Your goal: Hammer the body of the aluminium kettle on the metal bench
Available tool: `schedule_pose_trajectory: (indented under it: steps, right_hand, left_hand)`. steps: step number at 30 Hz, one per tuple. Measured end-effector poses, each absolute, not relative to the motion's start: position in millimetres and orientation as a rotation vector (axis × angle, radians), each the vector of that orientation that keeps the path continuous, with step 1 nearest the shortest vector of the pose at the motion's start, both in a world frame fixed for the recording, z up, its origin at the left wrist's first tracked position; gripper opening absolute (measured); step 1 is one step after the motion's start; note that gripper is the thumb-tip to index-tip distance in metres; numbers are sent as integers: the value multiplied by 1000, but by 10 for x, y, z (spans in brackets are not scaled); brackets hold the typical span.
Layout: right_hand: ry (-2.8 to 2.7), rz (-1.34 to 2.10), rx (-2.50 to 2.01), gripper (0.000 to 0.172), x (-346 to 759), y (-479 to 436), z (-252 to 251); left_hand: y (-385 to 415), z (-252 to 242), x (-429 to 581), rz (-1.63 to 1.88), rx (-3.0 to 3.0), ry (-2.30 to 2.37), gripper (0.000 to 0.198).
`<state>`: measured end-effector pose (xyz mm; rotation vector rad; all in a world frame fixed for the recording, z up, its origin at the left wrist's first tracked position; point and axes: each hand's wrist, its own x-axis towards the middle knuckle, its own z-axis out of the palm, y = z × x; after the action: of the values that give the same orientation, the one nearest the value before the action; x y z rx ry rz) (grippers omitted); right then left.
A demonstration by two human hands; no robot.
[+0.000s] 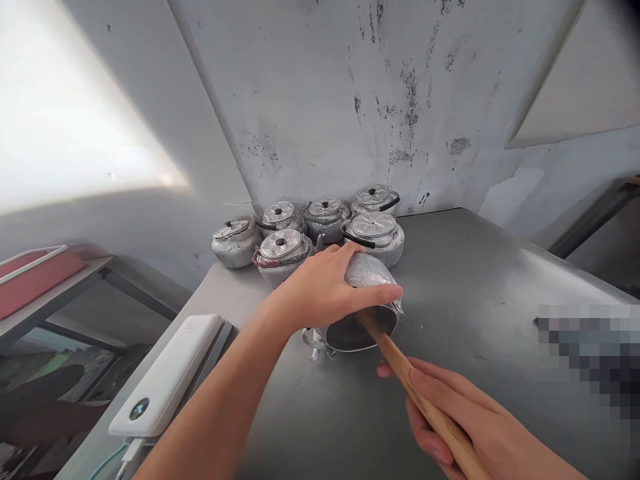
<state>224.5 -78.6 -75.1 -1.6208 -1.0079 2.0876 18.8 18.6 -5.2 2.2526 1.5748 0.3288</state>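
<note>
A silver metal teapot [373,270] lies tipped on its side, its open mouth facing me. Over its body rests my left hand [327,283], fingers and thumb spread around it to hold it. My right hand [450,407] is closed round a wooden stick [400,363], whose far end goes into the teapot's mouth. What that end touches inside is hidden. A handle shows at the lower left of the mouth. Just behind stands a lidded teapot [377,243] with a black handle.
Several more lidded silver teapots [283,247] stand at the back of the grey metal table [450,260], near a stained wall [320,100]. A white power bank [170,380] with a cable lies at the left edge. A red container [40,273] sits farther left. Something pixelated lies at right.
</note>
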Motion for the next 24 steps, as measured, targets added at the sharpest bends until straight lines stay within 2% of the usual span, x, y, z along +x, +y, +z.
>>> schedule_pose_trajectory:
  steps: [3,11,20,24]
  right_hand:
    - [-995,2099,-1715,44,2242,-776,-705]
    - [-970,2124,-1732,41,2190,-736,-596]
    - [-943,2136,-1667,44,2208,-737,-615]
    - [-938,2092,-1546,51,2230,-789,-747]
  left_hand:
    - [182,-56,182,335,2254,1566,98]
    - [180,-55,182,334,2269,1575,94]
    - [171,-51,187,338,2250,1578,97]
    - [118,-53,247,346,2296,1583,95]
